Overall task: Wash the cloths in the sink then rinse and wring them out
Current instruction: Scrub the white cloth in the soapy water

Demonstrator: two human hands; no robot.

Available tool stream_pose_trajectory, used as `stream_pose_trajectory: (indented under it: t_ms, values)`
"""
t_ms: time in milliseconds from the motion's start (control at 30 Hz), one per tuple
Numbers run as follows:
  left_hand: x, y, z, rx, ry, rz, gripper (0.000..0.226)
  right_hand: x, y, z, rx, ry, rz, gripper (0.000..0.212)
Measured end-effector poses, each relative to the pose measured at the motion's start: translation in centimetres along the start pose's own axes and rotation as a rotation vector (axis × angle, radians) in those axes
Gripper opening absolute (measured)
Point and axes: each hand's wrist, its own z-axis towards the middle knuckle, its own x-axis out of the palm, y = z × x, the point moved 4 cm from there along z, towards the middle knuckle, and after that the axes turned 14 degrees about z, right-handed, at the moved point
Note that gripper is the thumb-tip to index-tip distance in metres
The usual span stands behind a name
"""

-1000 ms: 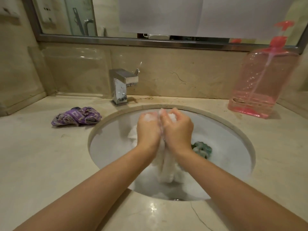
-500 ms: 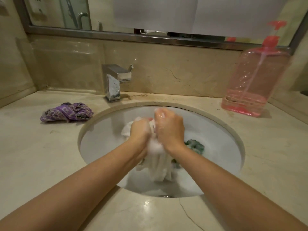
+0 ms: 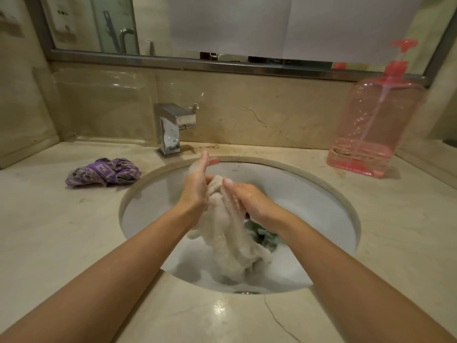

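Over sink point(image 3: 148, 194), flat hands' point(image 3: 195, 186) grip presses white cloth point(image 3: 222, 233).

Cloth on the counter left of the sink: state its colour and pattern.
Purple cloth, small printed pattern; head view.

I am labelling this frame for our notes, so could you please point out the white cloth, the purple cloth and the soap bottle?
white cloth point(image 3: 230, 246), head view, on its hanging middle folds.
purple cloth point(image 3: 102, 171), head view, on the middle of the bundle.
soap bottle point(image 3: 376, 125), head view, on its clear pink body.
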Motion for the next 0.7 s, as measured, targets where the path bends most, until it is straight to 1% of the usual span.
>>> stream_pose_trajectory:
  t_ms: [33,67,133,200,233,267,300,400,433,500,533,567,633,700]
  values:
    - [-0.1,0.1,0.1,0.001,-0.014,0.078,0.052,-0.7,0.0,0.2,-0.029,-0.071,-0.093,0.055]
    - [-0.2,0.5,0.4,0.002,-0.021,0.185,0.056,-1.7,0.2,0.3,-0.057,-0.179,-0.112,0.059]
    - [0.0,1.4,0.4,-0.08,0.078,0.383,0.07,-3.2,0.5,-0.2,-0.126,-0.363,-0.015,0.063]
    - [0.4,2.7,0.6,-0.142,0.228,0.518,0.096,-3.6,0.9,-0.8,-0.164,-0.432,0.111,0.059]
    - [0.6,3.4,1.1,-0.141,0.252,0.565,0.106,-3.7,1.2,-1.1,-0.172,-0.462,0.159,0.053]
    - [0.7,4.2,1.9,-0.135,0.245,0.592,0.111,-3.9,1.5,-1.2,-0.172,-0.502,0.181,0.047]
    - [0.8,4.3,2.0,-0.148,0.224,0.599,0.111,-4.1,1.7,-1.4,-0.171,-0.546,0.188,0.044]
    - [0.7,2.4,0.7,-0.179,0.143,0.525,0.094,-4.8,1.7,-1.6,-0.154,-0.643,0.06,0.045]
    - [0.7,1.8,0.6,-0.165,0.112,0.495,0.083,-4.8,1.5,-1.6,-0.13,-0.653,-0.002,0.046]
    - [0.4,1.4,0.7,-0.132,0.039,0.418,0.06,-4.8,1.1,-1.5,-0.064,-0.633,-0.065,0.046]
    - [0.2,1.4,0.9,-0.138,0.006,0.353,0.055,-4.6,1.1,-1.6,-0.052,-0.616,-0.071,0.046]
    - [0.1,1.2,0.8,-0.151,-0.027,0.281,0.052,-4.0,1.4,-1.7,-0.067,-0.6,-0.069,0.048]
    - [0.1,1.1,0.6,-0.17,-0.092,0.181,0.045,-2.0,2.3,-2.2,-0.169,-0.58,-0.061,0.053]
    - [0.8,1.5,0.1,-0.209,-0.085,0.097,0.041,0.1,3.2,-2.3,-0.281,-0.578,-0.067,0.054]
